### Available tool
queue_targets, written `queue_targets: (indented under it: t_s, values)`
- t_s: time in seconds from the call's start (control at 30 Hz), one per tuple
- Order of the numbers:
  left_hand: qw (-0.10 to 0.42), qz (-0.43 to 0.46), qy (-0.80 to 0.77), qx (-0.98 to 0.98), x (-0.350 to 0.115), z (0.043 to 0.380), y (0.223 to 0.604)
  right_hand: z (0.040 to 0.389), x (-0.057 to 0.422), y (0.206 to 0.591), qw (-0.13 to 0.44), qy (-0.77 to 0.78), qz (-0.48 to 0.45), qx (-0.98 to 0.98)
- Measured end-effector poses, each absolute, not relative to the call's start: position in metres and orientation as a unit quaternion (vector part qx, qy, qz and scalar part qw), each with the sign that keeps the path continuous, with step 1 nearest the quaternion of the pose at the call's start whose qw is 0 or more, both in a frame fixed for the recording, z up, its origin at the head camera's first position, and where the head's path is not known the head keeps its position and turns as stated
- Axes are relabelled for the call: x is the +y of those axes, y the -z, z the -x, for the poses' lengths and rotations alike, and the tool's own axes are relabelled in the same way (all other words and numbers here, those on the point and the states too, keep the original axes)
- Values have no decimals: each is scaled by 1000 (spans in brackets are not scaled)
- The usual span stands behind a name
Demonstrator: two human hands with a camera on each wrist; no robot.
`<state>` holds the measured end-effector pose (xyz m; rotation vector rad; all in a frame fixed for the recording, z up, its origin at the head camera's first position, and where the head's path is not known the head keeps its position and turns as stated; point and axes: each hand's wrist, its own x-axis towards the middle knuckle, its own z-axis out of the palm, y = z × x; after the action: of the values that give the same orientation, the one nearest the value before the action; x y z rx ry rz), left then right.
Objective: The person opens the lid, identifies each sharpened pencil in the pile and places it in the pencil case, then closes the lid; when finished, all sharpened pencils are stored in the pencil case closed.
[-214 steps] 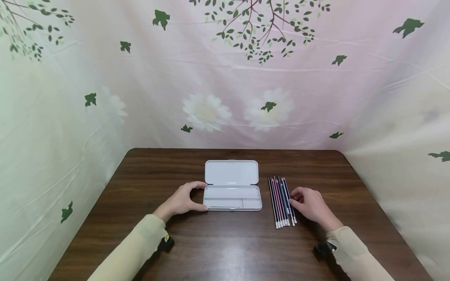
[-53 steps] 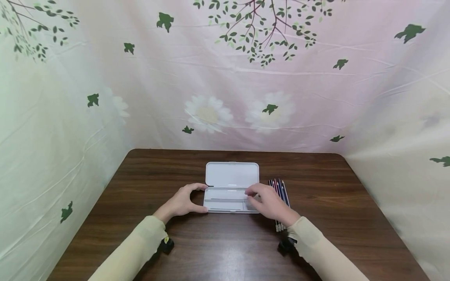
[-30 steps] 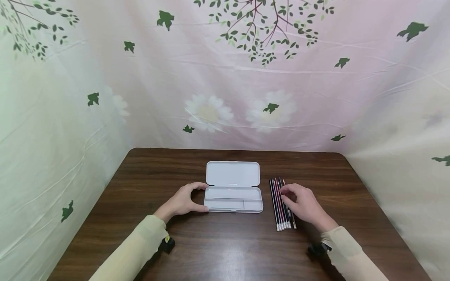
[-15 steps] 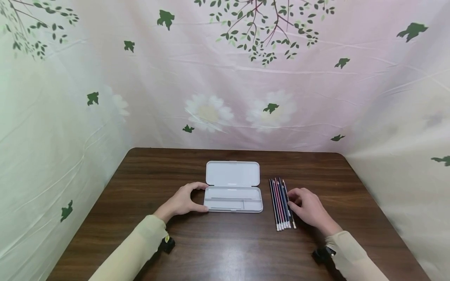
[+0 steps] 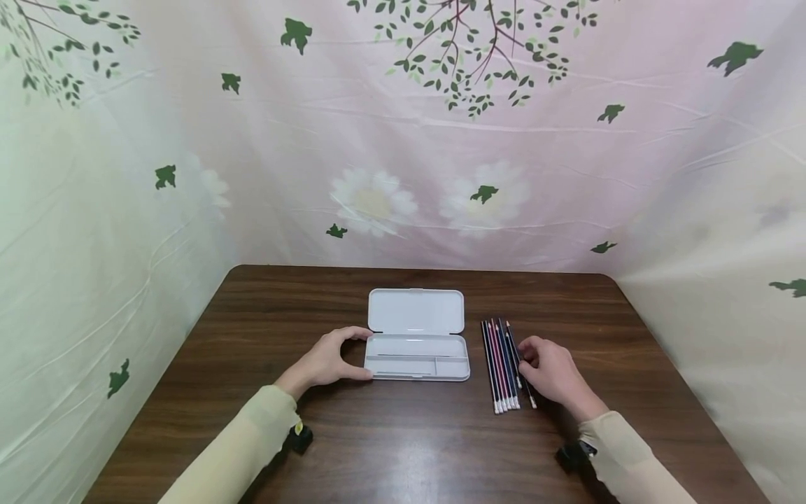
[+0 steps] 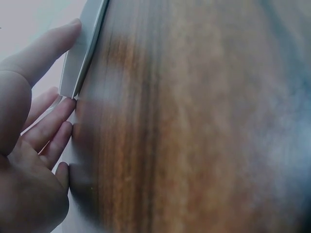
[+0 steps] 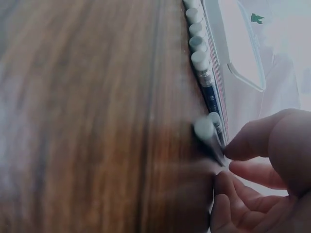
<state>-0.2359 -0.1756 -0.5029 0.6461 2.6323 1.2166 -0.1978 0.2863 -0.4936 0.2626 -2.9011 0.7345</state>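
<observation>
An open white pencil case (image 5: 385, 365) lies on the table with its lid tilted back. My left hand (image 5: 325, 358) holds its left end, thumb at the front corner and fingers at the back. A thin dark line runs along the rear compartment, too fine to identify. Right of the case, several pencils (image 5: 497, 367) lie side by side, white erasers toward me. My right hand (image 5: 554, 371) pinches the outermost dark pencil (image 5: 528, 389) between thumb and index finger. Its eraser end is blurred in the right wrist view, standing slightly apart from the row; the fingers hide part of it.
The brown wooden table (image 5: 252, 308) ends at a back edge before a printed cloth backdrop (image 5: 409, 140). Cloth also hangs at both sides. A black wrist camera (image 5: 299, 438) sits under the left sleeve, another (image 5: 571, 456) under the right.
My right hand has gone from over the case back to the pencils, then onto the outermost one, whose eraser end has swung slightly right. My left hand stays on the case.
</observation>
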Motion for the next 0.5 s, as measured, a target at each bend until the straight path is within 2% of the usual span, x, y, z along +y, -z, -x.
queue_targets:
  t_s: [0.5]
  values:
    - [84,-215,-403,885,-177,236,505,201,282,496,63,-229,-47,-970]
